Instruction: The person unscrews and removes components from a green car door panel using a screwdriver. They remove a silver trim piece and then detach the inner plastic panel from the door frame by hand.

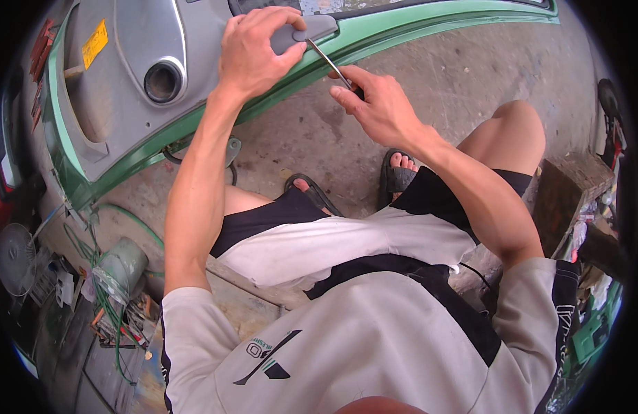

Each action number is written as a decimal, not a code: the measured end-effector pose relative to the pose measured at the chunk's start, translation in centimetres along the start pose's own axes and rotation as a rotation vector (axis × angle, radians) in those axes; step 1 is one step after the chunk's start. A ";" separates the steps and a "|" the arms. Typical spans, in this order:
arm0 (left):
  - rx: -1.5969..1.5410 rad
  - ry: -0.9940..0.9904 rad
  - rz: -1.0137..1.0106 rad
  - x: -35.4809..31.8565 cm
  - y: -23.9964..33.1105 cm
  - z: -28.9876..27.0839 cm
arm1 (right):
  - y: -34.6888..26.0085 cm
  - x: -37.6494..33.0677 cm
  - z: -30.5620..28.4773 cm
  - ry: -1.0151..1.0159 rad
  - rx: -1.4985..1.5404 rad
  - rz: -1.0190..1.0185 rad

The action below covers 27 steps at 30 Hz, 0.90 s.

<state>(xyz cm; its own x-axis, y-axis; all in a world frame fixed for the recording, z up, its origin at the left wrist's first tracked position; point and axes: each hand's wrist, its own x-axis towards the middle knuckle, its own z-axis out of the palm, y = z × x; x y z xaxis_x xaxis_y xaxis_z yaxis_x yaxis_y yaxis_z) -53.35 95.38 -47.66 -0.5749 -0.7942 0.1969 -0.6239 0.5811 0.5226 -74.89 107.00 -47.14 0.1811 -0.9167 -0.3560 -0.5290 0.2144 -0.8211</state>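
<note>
A green vehicle door (374, 33) with a grey inner panel (136, 124) lies at the upper left. At the panel's narrow far corner, my left hand (253, 48) rests with its thumb and index finger closed around a small round grey cap (300, 34). My right hand (378, 107) grips the dark handle of a screwdriver (326, 59). Its metal shaft slants up and left, and the tip meets the edge of the cap beside my left thumb. Whether the tip sits under the cap cannot be made out.
A round speaker opening (163, 81) and a yellow sticker (94, 44) are on the panel. At the left stand a fan (16, 259), a grey bucket (123, 263) and green hose (112, 303). A wooden box (574, 186) stands at the right. My sandalled feet rest on the concrete floor (429, 76).
</note>
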 end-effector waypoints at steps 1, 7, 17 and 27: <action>0.006 0.005 0.009 0.0 -0.1 -0.1 | -0.2 -0.1 0.0 -0.008 -0.007 0.014; 0.003 0.008 0.028 0.2 0.8 -0.2 | -0.2 0.0 0.1 -0.012 -0.074 0.053; 0.031 0.001 0.053 0.2 0.3 -0.3 | 0.0 0.2 0.7 -0.009 0.429 0.155; 0.016 -0.058 0.078 0.2 0.0 -0.8 | -1.3 -0.1 0.6 -0.048 0.445 0.283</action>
<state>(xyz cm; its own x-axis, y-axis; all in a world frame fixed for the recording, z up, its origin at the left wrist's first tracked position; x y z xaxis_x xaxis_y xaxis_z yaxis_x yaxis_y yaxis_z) -53.01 95.09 -47.01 -0.6515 -0.7349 0.1884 -0.5837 0.6442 0.4943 -73.75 106.99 -46.29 0.1257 -0.7881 -0.6025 -0.1614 0.5830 -0.7963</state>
